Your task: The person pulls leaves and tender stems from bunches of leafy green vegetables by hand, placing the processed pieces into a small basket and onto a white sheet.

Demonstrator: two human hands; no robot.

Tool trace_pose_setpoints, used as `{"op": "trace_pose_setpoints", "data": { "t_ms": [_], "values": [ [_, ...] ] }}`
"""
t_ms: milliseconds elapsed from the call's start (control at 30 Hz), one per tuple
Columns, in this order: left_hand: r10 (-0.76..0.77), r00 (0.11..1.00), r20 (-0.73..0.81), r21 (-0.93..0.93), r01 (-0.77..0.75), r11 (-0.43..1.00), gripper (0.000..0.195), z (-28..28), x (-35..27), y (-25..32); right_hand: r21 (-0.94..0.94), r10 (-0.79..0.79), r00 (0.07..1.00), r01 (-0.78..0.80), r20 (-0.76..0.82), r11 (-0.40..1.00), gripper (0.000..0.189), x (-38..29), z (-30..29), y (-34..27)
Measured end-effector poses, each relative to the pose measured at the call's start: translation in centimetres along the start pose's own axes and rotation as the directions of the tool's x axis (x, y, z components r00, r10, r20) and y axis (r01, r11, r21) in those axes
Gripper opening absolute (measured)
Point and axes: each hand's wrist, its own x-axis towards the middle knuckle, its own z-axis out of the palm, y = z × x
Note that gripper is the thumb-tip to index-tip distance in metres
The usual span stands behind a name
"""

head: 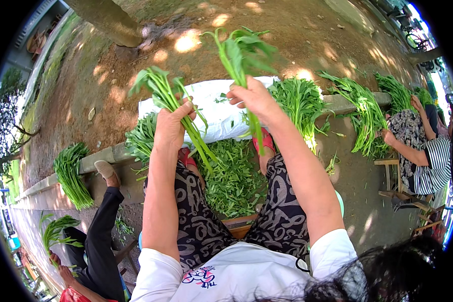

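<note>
My left hand [173, 122] is closed around a bunch of leafy green stems [162, 88], probably water spinach, its cut ends pointing down to the right. Higher and to the right, my right hand [253, 100] grips a smaller bunch of the same greens [234, 56], held upright with stems hanging below the palm. The two bunches are apart. Beneath them a white plastic sheet [215, 109] lies over the curb. Between my feet spreads a heap of loose leaves and short stem pieces [230, 181]. Leafy bundles rest at the sheet's left [141, 137] and right [300, 105].
A concrete curb [105, 154] crosses the view, with another bundle [73, 175] draped over it. A person in black trousers [102, 226] sits at left holding greens. At right, a person in a striped top [432, 164] handles stems beside a wooden stool [387, 162]. A tree trunk [109, 22] stands beyond.
</note>
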Motion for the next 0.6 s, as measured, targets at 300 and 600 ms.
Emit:
{"op": "trace_pose_setpoints", "data": {
  "t_ms": [300,600],
  "values": [
    [-0.005,1.0,-0.001,0.167,0.005,0.986,0.025,1.1,-0.7,0.0,0.219,-0.042,0.909,-0.054,0.415,0.974,0.027,-1.6,4.4,-0.5],
    [-0.073,0.996,-0.045,-0.044,0.071,0.996,0.025,0.0,-0.3,0.0,0.335,0.062,0.975,-0.133,0.215,0.933,0.022,-0.2,2.2,0.4]
  ]
}}
